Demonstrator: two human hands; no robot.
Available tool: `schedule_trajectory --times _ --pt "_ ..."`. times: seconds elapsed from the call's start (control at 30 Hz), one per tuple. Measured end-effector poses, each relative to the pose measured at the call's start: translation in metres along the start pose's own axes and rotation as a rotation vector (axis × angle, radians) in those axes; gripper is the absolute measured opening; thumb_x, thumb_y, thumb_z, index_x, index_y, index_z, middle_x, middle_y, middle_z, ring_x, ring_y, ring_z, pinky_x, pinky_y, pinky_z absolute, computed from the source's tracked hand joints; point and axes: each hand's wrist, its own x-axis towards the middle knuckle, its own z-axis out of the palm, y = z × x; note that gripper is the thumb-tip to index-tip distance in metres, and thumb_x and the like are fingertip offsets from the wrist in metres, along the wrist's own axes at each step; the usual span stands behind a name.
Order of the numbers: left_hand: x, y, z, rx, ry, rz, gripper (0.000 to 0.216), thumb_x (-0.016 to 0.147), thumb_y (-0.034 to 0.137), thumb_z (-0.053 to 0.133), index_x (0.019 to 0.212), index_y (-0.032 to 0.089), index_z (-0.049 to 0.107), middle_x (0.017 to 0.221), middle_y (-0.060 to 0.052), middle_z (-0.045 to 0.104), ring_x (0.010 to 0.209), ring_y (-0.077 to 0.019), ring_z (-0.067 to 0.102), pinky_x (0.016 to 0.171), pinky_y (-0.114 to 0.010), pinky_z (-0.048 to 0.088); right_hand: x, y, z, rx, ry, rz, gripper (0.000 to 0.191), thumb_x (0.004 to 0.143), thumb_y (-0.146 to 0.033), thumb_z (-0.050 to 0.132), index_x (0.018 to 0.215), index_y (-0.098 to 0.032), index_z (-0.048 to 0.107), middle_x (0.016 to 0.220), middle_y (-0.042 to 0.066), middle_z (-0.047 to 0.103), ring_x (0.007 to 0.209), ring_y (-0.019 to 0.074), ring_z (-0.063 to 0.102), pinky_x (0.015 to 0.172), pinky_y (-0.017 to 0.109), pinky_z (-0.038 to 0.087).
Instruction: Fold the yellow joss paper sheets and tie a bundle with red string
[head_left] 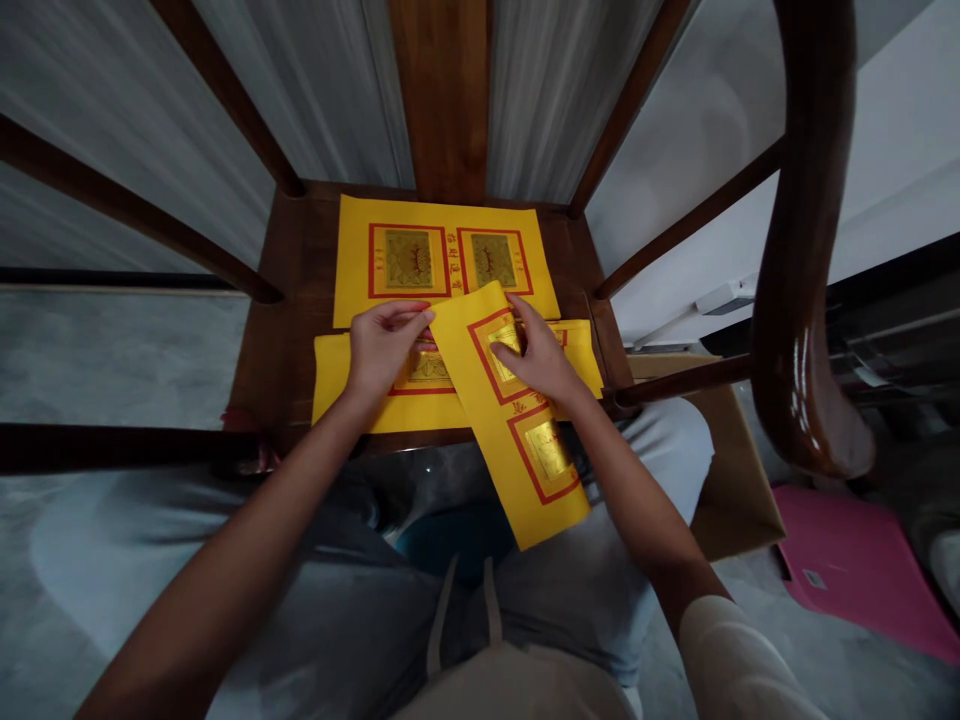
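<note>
A yellow sheet of joss paper [480,415] with red frames and gold foil squares is tilted between my hands, its right edge curled over. My left hand [382,345] is closed, pinching near the sheet's upper left corner between thumb and fingers. My right hand [544,350] grips the curled right side, thumb across the gold foil and fingers round the outer edge. Behind it lies a flat stack of joss paper [356,260] with two framed foil squares. Another yellow piece of joss paper [334,380], partly hidden by my hands and the held sheet, lies along the front.
The papers rest on a dark wooden chair seat [292,300] with spindles and a back slat [442,100]. A curved armrest [802,250] rises at the right. Below it are a cardboard box [739,470] and a pink plastic object [862,560]. My knees flank the seat's front.
</note>
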Motion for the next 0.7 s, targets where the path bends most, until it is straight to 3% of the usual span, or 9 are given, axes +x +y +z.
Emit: schedule_trajectory --times 0.1,0.2,0.37,0.53,0.7 --pt "0.002 -0.001 -0.001 0.053 0.003 0.007 0.033 0.07 0.039 0.093 0.089 0.016 0.08 0.084 -0.009 0.077 0.067 -0.0229 0.073 0.065 -0.041 0.068 -0.004 -0.005 -0.002 -0.316 -0.014 -0.166 0.079 0.096 -0.045 0.062 0.166 -0.023 0.033 0.171 0.015 0.036 0.16 0.0395 0.032 0.13 0.063 0.031" --pt "0.004 -0.003 -0.001 0.1 -0.003 0.003 0.033 0.071 0.041 0.093 0.088 0.017 0.081 0.082 -0.009 0.077 0.07 -0.0256 0.075 0.068 -0.043 0.068 -0.002 -0.004 -0.001 -0.403 -0.103 -0.285 0.069 0.102 -0.046 0.054 0.165 -0.024 0.036 0.177 0.011 0.028 0.166 0.034 0.019 0.135 0.06 0.021" --pt "0.006 -0.004 -0.001 0.1 -0.008 -0.016 0.03 0.071 0.039 0.093 0.088 0.017 0.081 0.081 -0.009 0.076 0.077 -0.0295 0.077 0.074 -0.047 0.068 0.004 0.004 0.007 -0.405 -0.153 -0.195 0.057 0.108 -0.048 0.043 0.159 -0.023 0.048 0.176 0.011 0.031 0.167 0.0308 0.018 0.135 0.055 0.022" --pt "0.004 0.001 0.0 0.107 0.011 -0.027 0.023 0.073 0.029 0.091 0.088 0.014 0.082 0.079 -0.008 0.076 0.064 -0.022 0.073 0.066 -0.038 0.067 0.002 0.001 0.016 -0.529 -0.169 -0.236 0.061 0.11 -0.045 0.039 0.165 -0.018 0.039 0.18 0.011 0.02 0.169 0.0284 0.006 0.136 0.056 0.012" --pt "0.003 0.006 0.002 0.163 0.006 -0.058 0.01 0.078 0.019 0.081 0.087 0.015 0.081 0.076 -0.004 0.076 0.06 -0.0163 0.072 0.063 -0.03 0.066 -0.001 -0.001 0.019 -0.674 -0.19 -0.203 0.062 0.111 -0.043 0.035 0.167 -0.016 0.034 0.18 0.014 0.013 0.169 0.029 0.004 0.136 0.058 0.012"
